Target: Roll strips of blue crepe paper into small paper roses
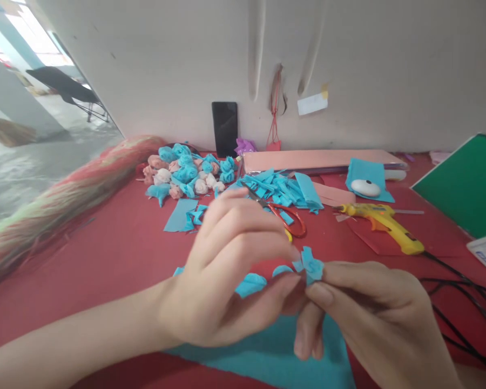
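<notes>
paper piece (312,267), blue: held above the desk (117,243), toward its near edge, pinched in the right hand (383,302). left hand (227,270): fingers part-closed beside it; grip unclear. step: apparently shaping. next move likely requires steady right-hand pinch.

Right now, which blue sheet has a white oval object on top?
The blue sheet behind the yellow glue gun: only it carries the white oval object.

Matt, crinkled paper forms the blue piece (314,269) right of centre; the glue gun (386,218) at right is smooth plastic; the phone (225,128) at upper centre looks glossy.
</notes>
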Demonstrator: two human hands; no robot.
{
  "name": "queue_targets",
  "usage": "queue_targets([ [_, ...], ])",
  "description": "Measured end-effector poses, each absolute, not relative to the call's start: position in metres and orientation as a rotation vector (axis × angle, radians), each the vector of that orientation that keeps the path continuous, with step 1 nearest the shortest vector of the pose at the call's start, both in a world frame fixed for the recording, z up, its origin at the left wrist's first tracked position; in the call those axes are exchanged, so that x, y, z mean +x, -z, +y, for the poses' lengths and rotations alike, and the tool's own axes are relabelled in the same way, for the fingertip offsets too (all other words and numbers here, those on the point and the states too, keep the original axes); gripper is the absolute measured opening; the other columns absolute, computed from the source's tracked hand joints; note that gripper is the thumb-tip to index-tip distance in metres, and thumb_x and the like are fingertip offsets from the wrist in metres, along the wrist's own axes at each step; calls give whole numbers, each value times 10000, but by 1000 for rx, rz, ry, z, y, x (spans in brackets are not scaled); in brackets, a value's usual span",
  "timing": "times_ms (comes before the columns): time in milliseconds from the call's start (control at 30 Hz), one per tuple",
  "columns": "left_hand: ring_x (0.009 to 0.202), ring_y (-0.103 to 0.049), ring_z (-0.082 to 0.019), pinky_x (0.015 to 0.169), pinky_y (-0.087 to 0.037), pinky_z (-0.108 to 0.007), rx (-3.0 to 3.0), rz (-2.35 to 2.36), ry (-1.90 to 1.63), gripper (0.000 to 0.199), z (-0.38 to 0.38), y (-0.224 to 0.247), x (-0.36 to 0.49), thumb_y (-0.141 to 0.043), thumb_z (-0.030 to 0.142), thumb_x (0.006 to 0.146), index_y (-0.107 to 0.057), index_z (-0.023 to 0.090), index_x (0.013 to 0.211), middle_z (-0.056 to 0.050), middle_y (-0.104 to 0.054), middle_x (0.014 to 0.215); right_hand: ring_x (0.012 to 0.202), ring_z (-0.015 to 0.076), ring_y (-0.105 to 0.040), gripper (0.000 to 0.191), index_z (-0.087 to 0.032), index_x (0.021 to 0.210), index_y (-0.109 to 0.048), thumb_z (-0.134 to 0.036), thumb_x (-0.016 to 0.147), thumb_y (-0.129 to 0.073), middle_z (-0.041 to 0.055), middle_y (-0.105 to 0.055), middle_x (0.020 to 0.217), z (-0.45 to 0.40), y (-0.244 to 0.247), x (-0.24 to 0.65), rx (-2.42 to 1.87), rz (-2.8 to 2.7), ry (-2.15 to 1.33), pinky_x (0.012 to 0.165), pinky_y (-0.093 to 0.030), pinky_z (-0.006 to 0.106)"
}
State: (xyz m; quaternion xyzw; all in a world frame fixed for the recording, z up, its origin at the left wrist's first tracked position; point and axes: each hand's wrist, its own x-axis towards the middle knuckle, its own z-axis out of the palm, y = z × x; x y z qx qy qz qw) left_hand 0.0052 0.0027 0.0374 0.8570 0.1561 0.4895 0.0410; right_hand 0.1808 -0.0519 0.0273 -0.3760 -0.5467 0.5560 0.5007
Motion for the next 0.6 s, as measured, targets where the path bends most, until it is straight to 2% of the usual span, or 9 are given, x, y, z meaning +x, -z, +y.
queue_targets([
  [100,771,-608,-153,1025,-470,-414,2905,479,-1687,142,8,-42,3,-728,147,744,-616,184,822,32,-693,759,411,102,-676,162,-307,690,-770,-222,819,-723,-72,-716,519,-52,-26,180,-901,-1294,-1368,417,-551,86],
  [267,689,-614,-128,1027,-477,-388,2850,545,-2009,106,7,-37,9,-709,165,790,-630,204,732,79,-696,670,425,128,-693,154,-324,702,-780,-204,786,-738,-76,-711,515,-49,-26,175,-899,-1260,-1360,413,-556,92],
  [367,676,-611,-133,1026,-493,-376,2897,550,-1979,111,6,-38,8,-738,204,781,-637,201,734,79,-710,672,386,146,-676,162,-302,668,-777,-197,780,-726,-63,-699,487,-47,-28,173,-903,-1261,-1313,378,-552,116],
  [467,688,-623,-157,1026,-502,-413,2968,488,-1903,123,6,-44,5,-765,239,757,-663,171,769,49,-733,707,405,139,-683,167,-290,663,-771,-171,774,-732,-62,-708,503,-49,-28,173,-951,-1268,-1321,410,-565,117],
  [600,688,-640,-170,1000,-505,-458,3016,461,-1829,76,6,-48,1,-749,187,760,-678,161,761,30,-744,712,404,125,-677,156,-306,675,-773,-199,781,-737,-67,-708,504,-53,-29,174,-968,-1277,-1306,420,-567,111],
])
